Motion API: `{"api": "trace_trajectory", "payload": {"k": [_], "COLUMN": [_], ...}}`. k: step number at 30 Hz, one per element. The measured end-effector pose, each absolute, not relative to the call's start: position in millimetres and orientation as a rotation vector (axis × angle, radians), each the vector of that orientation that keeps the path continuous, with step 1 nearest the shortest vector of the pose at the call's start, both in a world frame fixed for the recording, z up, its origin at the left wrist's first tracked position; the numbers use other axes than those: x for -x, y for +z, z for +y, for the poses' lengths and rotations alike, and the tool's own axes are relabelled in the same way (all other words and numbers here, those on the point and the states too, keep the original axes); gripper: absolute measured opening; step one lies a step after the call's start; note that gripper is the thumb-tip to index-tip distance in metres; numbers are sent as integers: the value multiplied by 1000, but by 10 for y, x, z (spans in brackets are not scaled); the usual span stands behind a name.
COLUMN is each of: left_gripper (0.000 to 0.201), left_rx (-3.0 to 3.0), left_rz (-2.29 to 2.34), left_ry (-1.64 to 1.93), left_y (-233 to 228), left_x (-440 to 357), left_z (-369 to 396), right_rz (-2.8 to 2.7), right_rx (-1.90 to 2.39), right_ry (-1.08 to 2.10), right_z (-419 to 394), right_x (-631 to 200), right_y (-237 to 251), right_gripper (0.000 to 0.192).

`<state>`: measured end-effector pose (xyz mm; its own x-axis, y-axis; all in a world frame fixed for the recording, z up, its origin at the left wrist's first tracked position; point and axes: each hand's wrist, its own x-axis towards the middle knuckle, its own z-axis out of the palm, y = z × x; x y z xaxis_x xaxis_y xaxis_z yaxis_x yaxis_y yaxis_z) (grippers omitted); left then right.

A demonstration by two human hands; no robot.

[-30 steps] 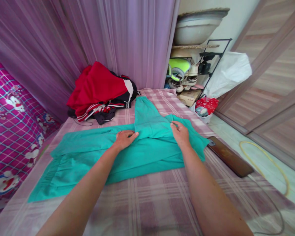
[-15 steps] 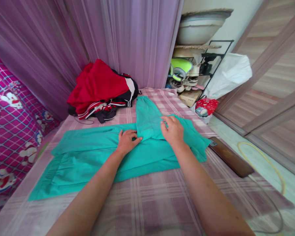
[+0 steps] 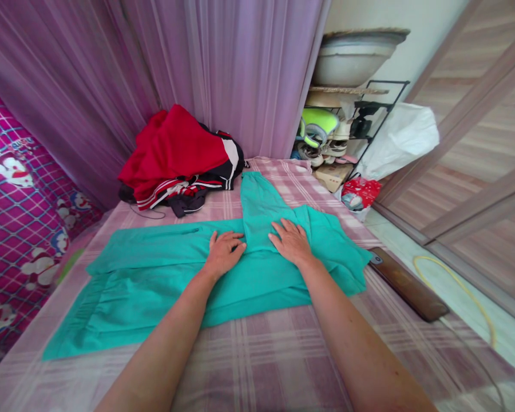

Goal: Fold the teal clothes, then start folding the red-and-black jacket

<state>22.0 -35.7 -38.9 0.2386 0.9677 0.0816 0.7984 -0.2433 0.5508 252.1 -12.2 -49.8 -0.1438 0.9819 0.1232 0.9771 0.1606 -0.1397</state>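
pillow: pink cartoon-print pillow is seen past the bed's left edge.
trousers: teal trousers are spread flat across the middle of the plaid bed sheet, one leg folded toward the far edge.
left hand: left hand is laid palm-down on the trousers, fingers loosely spread.
right hand: right hand is pressed flat just beside it, fingers spread.
clothes pile: red and black clothes pile is heaped at the far edge.
board: dark wooden board is lying at the right edge.
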Motion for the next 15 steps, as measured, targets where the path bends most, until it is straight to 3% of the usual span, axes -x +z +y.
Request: {"api": "trace_trajectory", "payload": {"k": [7,11,15], "left_gripper": [29,22,25], "left_rx": [-2118,-2099,-2079], "left_rz": [1591,1610,1606], "left_ry": [637,659,708], "left_y": [-390,-392,-410], "left_x": [-215,-224,-221], "left_z": [-387,-393,-377], "right_rz": [-1949,-1662,-1692], "right_rx": [1696,2043,2382], "right_ry": [-43,-27,251], "right_z": [-104,-118,-143], "right_x": [-2661,-2953,-3221], "right_y": [-480,-306,-121], "right_gripper": [46,46,50]}}
